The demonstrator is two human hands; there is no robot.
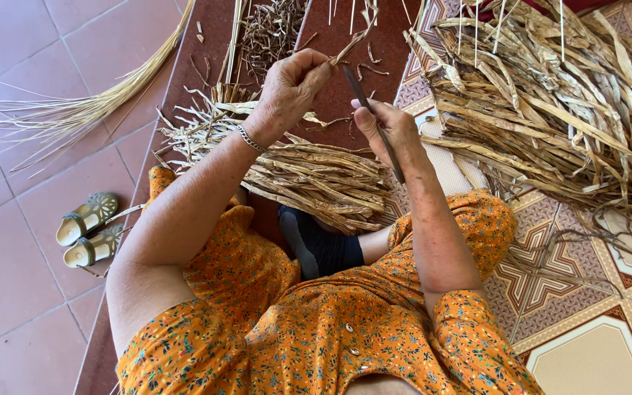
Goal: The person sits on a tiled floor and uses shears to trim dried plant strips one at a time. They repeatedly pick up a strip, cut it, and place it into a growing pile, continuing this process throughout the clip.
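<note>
My left hand [292, 86] pinches a thin dried plant strip [351, 40] between thumb and fingers, lifted above the floor. My right hand [387, 126] grips a dark, slim knife [374, 121] whose blade slants up toward the strip's lower end. A silver bracelet [250, 139] circles my left wrist. Below both hands lies a bundle of stripped dried leaves [316, 179] across my lap. My orange flowered dress [330, 329] fills the lower view.
A big heap of dried leaf strips [550, 102] lies at right on a patterned mat [587, 322]. A sheaf of pale thin ribs [82, 110] fans out at left on red tiles. A pair of sandals [89, 227] sits at left. Scraps [268, 29] lie ahead.
</note>
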